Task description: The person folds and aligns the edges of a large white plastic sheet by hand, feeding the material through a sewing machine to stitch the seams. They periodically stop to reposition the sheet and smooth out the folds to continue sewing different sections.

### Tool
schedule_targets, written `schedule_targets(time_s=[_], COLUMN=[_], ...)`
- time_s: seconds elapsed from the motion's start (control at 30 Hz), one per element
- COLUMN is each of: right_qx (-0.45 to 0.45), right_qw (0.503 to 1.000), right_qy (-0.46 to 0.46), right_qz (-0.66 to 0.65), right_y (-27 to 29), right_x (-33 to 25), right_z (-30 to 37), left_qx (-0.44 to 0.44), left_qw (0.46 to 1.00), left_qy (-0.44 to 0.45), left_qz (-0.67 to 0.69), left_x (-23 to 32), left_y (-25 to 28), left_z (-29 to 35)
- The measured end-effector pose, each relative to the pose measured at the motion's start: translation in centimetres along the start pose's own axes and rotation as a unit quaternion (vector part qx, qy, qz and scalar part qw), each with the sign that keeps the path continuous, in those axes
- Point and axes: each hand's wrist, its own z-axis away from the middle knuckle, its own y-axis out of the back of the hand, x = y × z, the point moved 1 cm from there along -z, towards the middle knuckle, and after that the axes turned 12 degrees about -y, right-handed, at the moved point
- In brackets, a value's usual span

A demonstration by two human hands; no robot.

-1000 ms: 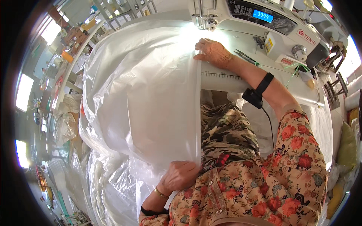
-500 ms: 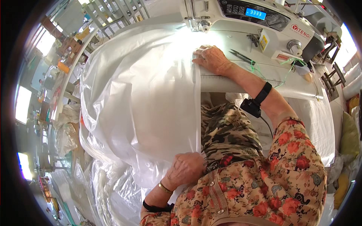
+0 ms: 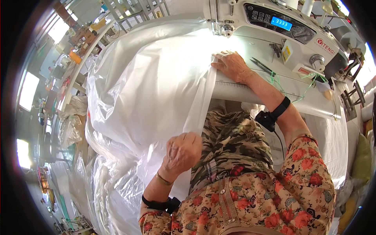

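A large white plastic sheet point(image 3: 152, 90) drapes from the sewing machine point(image 3: 274, 27) down toward my lap, its right edge running down from below the needle area. My right hand point(image 3: 233, 65) is at that edge, near the needle, with its curled fingers gripping it against the table. Farther down the same edge, my left hand point(image 3: 183, 152) is closed in a fist on the sheet, its fingertips hidden. The machine's lamp washes out the part under the needle, so the stitching spot cannot be made out.
Dark thread snips point(image 3: 263, 66) and green thread point(image 3: 276, 82) lie right of my right hand. A ruler strip point(image 3: 235, 84) runs along the table's front edge. More crumpled clear plastic point(image 3: 113, 188) hangs at lower left. A grey slatted rack point(image 3: 135, 11) stands behind the table.
My left hand has moved up and slightly left, drawing the sheet's lower edge leftward off my lap. My right hand stays at the edge near the needle. The whole view has shifted a little.
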Motion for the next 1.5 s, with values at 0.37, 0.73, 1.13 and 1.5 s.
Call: schedule_targets(time_s=[0.37,0.73,1.13,1.5], right_qx=[-0.067,-0.074,-0.003,-0.037], right_qw=[0.960,0.977,0.993,0.999], right_qy=[0.029,0.133,0.072,0.011], right_qz=[-0.269,-0.151,-0.095,-0.030], right_y=[1.3,1.3,0.9,0.8], right_x=[-0.8,-1.1,-1.4,-1.2], right_z=[0.2,0.9,0.7,0.7], left_qx=[0.025,0.070,0.078,0.067], left_qw=[0.999,0.993,0.985,0.987], left_qy=[0.040,0.085,0.058,0.050], left_qz=[-0.001,0.047,0.145,0.137], left_x=[-0.2,-0.8,0.4,-0.2], left_y=[0.4,0.9,-1.5,-2.5], left_z=[-2.7,-3.0,-3.6,-4.2])
